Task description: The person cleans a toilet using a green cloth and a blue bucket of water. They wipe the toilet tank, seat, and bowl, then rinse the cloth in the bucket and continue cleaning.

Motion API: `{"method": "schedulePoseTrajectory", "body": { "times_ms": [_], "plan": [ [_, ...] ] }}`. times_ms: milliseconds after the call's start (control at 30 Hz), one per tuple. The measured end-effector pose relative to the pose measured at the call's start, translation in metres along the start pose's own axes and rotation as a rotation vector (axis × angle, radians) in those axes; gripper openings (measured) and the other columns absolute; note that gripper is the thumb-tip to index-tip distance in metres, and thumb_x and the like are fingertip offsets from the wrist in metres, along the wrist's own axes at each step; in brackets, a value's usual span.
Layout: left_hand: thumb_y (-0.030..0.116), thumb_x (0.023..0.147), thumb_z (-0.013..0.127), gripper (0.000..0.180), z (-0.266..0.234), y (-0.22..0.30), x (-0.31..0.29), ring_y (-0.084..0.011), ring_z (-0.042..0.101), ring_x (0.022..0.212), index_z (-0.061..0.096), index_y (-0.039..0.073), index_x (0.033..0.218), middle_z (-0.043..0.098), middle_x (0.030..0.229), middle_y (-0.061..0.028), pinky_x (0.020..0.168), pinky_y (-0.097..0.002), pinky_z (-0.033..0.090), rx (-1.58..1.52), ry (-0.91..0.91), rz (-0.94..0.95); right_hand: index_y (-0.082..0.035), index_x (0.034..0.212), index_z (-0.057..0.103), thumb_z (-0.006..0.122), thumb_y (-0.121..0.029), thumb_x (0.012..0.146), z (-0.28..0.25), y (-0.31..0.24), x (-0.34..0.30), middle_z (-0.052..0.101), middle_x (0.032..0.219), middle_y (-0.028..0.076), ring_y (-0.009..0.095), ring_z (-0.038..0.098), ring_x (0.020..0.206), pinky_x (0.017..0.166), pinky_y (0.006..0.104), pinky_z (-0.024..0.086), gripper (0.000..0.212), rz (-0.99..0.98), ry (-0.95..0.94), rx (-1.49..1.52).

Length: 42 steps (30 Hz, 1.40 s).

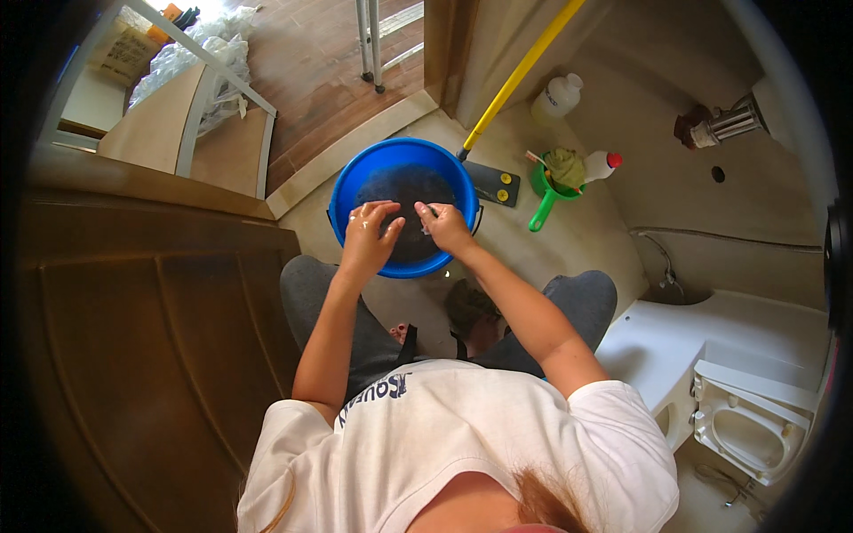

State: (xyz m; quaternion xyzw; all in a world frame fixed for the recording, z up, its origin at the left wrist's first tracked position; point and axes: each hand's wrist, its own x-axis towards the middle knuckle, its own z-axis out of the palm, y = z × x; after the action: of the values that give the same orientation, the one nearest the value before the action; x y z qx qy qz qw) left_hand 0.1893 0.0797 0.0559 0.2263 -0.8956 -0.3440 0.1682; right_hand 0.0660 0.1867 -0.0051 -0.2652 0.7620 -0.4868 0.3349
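A round blue bucket (341, 191) stands on the floor in front of me, with dark, murky water (404, 182) inside. Over its left side is my left hand (364, 238), wet, its fingers curved and apart with nothing between them. My right hand (446, 227) hovers above the bucket's right side, fingers drawn together. A small pale bit shows at those fingertips, too small to name. The two hands face each other without touching.
A yellow-handled mop (520, 75) leans behind the bucket, its flat dark head (491, 184) on the floor. Right of it are a green dipper (542, 209) holding a cloth, a red-capped bottle (602, 165) and a white jug (558, 96). A brown door (133, 346) borders the left.
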Motion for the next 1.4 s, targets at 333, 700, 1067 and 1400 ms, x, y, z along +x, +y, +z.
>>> {"method": "schedulePoseTrajectory", "body": {
  "times_ms": [333, 700, 1067, 1400],
  "plan": [
    [0.020, 0.077, 0.058, 0.012, 0.065, -0.001, -0.036, -0.0270, 0.053, 0.080, 0.058, 0.008, 0.078, 0.057, 0.080, -0.0067, 0.069, -0.0369, 0.041, 0.189, 0.121, 0.009, -0.001, 0.068, 0.053, 0.050, -0.034, 0.083, -0.087, -0.003, 0.017, 0.052, 0.057, 0.016, 0.032, 0.052, 0.055, 0.054, 0.0388, 0.041, 0.036, -0.129, 0.293, -0.105],
    [0.024, 0.075, 0.058, 0.018, 0.076, 0.007, -0.030, -0.0265, 0.053, 0.072, 0.056, 0.006, 0.071, 0.054, 0.074, -0.0080, 0.060, -0.0367, 0.043, 0.282, -0.010, -0.073, -0.004, 0.132, 0.022, 0.056, -0.045, 0.075, -0.232, 0.160, 0.077, 0.016, 0.137, 0.019, 0.035, 0.019, 0.125, 0.099, 0.0474, 0.020, 0.078, 0.220, 0.442, -1.237],
    [0.025, 0.075, 0.056, 0.019, 0.067, 0.001, -0.038, -0.0271, 0.055, 0.070, 0.059, 0.007, 0.070, 0.056, 0.074, -0.0086, 0.061, -0.0370, 0.044, 0.329, -0.064, -0.181, -0.001, 0.076, 0.051, 0.050, -0.025, 0.079, -0.122, 0.121, -0.005, 0.055, 0.069, 0.016, 0.036, 0.052, 0.071, 0.061, 0.0425, 0.040, 0.024, 0.268, 0.903, -0.275],
    [0.025, 0.076, 0.055, 0.019, 0.082, 0.015, -0.022, -0.0270, 0.056, 0.071, 0.059, 0.007, 0.072, 0.055, 0.073, -0.0088, 0.063, -0.0366, 0.045, 0.227, -0.108, -0.134, -0.003, 0.091, 0.057, 0.059, -0.021, 0.065, -0.045, 0.298, -0.107, 0.058, 0.089, 0.018, 0.033, 0.055, 0.086, 0.076, 0.0390, 0.043, 0.031, 0.171, -0.023, -0.891]
  ]
}}
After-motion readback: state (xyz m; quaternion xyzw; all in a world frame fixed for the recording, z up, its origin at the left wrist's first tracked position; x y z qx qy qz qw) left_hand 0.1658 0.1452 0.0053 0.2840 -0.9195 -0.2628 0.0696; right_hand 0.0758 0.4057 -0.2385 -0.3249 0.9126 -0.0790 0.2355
